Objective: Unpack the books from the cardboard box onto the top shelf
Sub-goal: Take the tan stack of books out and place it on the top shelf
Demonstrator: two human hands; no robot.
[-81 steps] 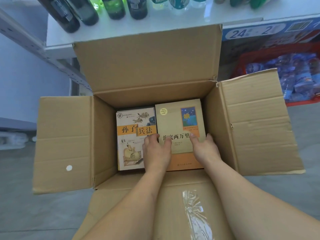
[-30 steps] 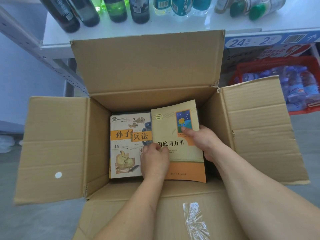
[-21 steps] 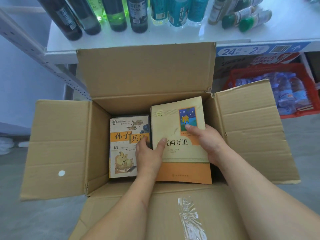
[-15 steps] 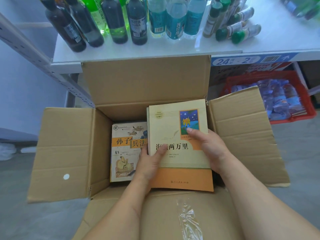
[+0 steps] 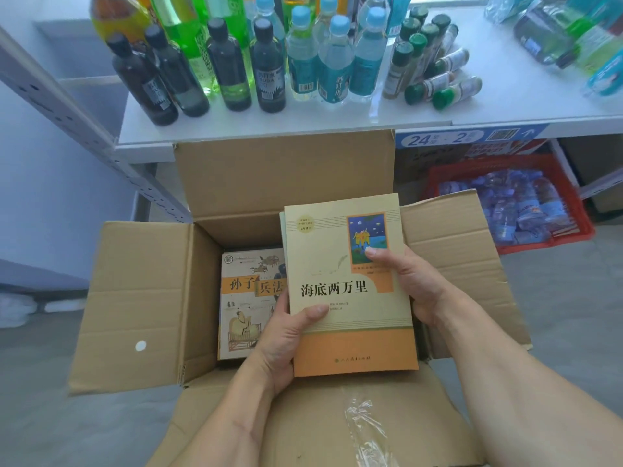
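Two hands have the cream-and-orange book (image 5: 347,284) pinched between them above the open cardboard box (image 5: 141,298): the left hand (image 5: 286,335) has its grip on the lower left edge with the thumb curled onto the cover, and the right hand (image 5: 414,284) clamps the right edge with its thumb by the little blue picture. Cover's cream up top with black Chinese lettering and an orange band at the bottom, plus another book's edge peeks out behind it. One more book (image 5: 251,298), white with orange title blocks, lies flat down in the box just left of it.
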